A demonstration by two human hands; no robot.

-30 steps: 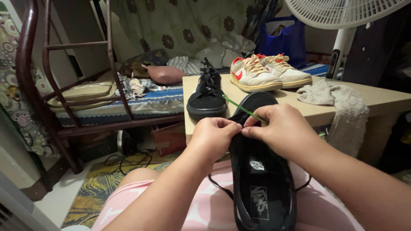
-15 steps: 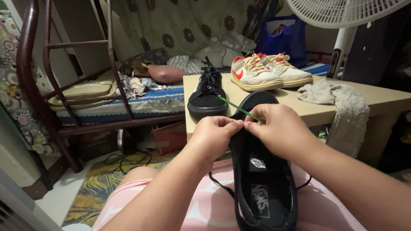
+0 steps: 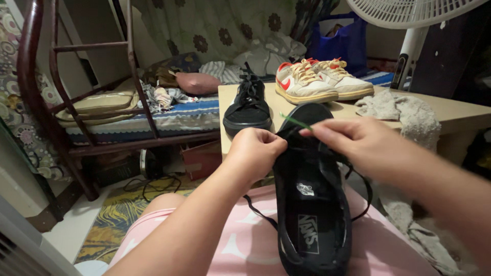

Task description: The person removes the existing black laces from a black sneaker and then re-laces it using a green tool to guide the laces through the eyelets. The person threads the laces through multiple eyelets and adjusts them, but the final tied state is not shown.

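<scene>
Lacing — or unlacing, it cannot be told which — the black shoe [image 3: 312, 204], which lies sole-down on the lap, opening up, toe toward the desk [image 3: 450, 115]. Left hand [image 3: 254, 152] closed on the shoe's left edge near the eyelets, pinching fabric or lace. Right hand [image 3: 358, 145] over the tongue area, fingers pinched narrow on a thin green pick [image 3: 295, 121] whose tip points up and away. Black lace [image 3: 360, 197] hangs slack in a loop off the shoe's right side.

Next move, by judgement: steady the eyelet with the left hand and guide pick and lace tip through it; fine aim is needed.

Beyond, on the desk: a second black shoe [image 3: 248, 105], laced; a pair of white-and-red sneakers [image 3: 319, 82]; a grey cloth [image 3: 404, 110]. Farther — a bed [image 3: 174, 115] with clutter and a white fan [image 3: 409, 15].

Against a second ago: the right hand has drawn rightward, away from the left, and less of the pick shows.
</scene>
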